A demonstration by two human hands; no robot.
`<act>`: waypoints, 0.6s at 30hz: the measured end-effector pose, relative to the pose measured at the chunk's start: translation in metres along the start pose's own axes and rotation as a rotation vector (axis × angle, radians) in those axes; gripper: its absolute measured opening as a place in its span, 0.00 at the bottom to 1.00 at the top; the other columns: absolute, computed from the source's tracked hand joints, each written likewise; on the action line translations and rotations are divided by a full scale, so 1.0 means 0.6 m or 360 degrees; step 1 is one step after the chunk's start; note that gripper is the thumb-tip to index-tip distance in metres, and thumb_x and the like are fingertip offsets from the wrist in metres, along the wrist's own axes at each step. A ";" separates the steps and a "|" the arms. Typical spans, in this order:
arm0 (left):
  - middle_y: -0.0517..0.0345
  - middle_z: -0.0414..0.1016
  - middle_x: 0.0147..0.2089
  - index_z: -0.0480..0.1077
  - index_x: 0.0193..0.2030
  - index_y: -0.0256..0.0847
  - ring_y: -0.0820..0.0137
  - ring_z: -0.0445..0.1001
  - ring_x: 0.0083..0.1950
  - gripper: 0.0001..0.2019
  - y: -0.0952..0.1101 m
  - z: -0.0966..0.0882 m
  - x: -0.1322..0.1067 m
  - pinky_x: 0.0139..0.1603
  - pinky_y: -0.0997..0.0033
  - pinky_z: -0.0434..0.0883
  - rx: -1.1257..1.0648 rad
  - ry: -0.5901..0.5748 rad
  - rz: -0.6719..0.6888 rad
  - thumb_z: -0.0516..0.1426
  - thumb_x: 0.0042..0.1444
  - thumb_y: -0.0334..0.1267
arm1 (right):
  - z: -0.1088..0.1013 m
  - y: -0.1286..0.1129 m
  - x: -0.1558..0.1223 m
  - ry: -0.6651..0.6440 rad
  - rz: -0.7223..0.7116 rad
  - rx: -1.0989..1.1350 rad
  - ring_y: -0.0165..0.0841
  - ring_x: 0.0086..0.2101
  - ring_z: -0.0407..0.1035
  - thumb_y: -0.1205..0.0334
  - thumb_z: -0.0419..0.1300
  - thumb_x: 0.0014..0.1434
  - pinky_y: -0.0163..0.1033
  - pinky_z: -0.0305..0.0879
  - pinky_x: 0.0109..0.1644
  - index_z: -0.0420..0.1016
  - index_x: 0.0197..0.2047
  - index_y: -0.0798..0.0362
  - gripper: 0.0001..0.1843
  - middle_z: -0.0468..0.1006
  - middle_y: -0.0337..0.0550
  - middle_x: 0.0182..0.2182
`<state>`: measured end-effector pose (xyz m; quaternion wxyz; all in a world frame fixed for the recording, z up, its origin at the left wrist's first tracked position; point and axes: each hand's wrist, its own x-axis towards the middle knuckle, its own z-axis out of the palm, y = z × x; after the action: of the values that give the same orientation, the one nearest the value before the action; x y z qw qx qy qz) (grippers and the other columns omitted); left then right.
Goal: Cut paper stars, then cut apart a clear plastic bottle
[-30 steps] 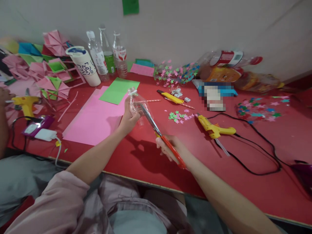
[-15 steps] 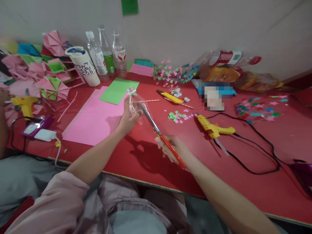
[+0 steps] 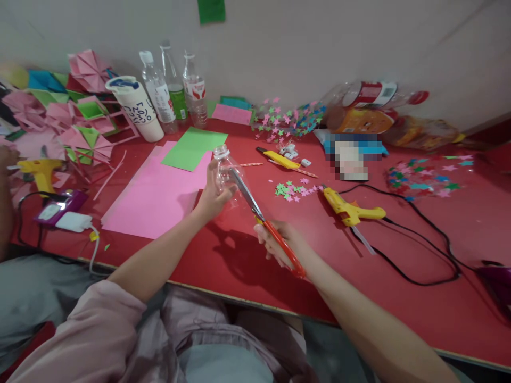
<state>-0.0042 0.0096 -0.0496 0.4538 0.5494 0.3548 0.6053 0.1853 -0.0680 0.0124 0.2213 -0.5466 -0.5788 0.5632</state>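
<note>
My left hand [image 3: 213,194] grips a clear plastic bottle top [image 3: 222,154] with its neck pointing up and away from me. My right hand [image 3: 277,242] is closed round the red handles of a pair of scissors [image 3: 252,202]. Their blades reach up to the left and lie against the bottle piece. Whether the tips are inside or in front of the clear plastic, I cannot tell. Beneath my left forearm are pink paper sheets [image 3: 139,202], with a green sheet [image 3: 195,149] on top of them.
A yellow utility knife [image 3: 284,160] and small paper stars [image 3: 293,190] lie beyond the scissors. To the right rests a yellow glue gun [image 3: 351,210] with its black cable. Upright bottles [image 3: 195,96] and a white tumbler [image 3: 138,109] stand at the back. A co-worker's arm [image 3: 5,202] shows far left.
The bottle top has shifted slightly right and toward me, its neck now turned a little. My left hand has moved with it, while the scissors stay nearly in place.
</note>
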 end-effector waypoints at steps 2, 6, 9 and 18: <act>0.49 0.51 0.68 0.48 0.63 0.57 0.55 0.61 0.64 0.36 0.002 0.001 -0.001 0.56 0.53 0.69 -0.0002 0.0014 -0.0031 0.62 0.51 0.44 | 0.001 0.000 0.000 0.0007 0.0000 -0.0030 0.23 0.10 0.52 0.36 0.56 0.54 0.33 0.60 0.18 0.56 0.22 0.49 0.26 0.54 0.26 0.09; 0.50 0.51 0.69 0.46 0.64 0.58 0.57 0.62 0.63 0.37 0.003 -0.001 0.000 0.58 0.52 0.68 -0.0004 0.0019 -0.0052 0.62 0.51 0.44 | 0.000 0.002 -0.001 0.0022 0.0020 -0.0089 0.23 0.09 0.53 0.36 0.56 0.53 0.32 0.56 0.16 0.56 0.22 0.49 0.26 0.55 0.27 0.09; 0.51 0.51 0.69 0.46 0.64 0.59 0.58 0.61 0.64 0.37 0.000 -0.003 0.001 0.58 0.54 0.68 0.0008 0.0019 -0.0014 0.62 0.51 0.42 | -0.001 0.002 -0.001 0.0020 0.0020 -0.0086 0.23 0.09 0.52 0.35 0.55 0.54 0.32 0.56 0.16 0.57 0.22 0.49 0.26 0.54 0.26 0.09; 0.49 0.53 0.64 0.45 0.63 0.57 0.61 0.70 0.55 0.36 -0.007 0.003 -0.003 0.56 0.51 0.71 0.0129 -0.0045 0.0059 0.61 0.53 0.37 | -0.008 0.005 0.007 -0.0080 -0.0037 0.0007 0.22 0.10 0.51 0.36 0.56 0.53 0.36 0.68 0.28 0.61 0.24 0.50 0.25 0.54 0.24 0.08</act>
<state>-0.0021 0.0091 -0.0538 0.4248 0.5823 0.3625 0.5908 0.1895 -0.0627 0.0096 0.2145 -0.5251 -0.5892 0.5754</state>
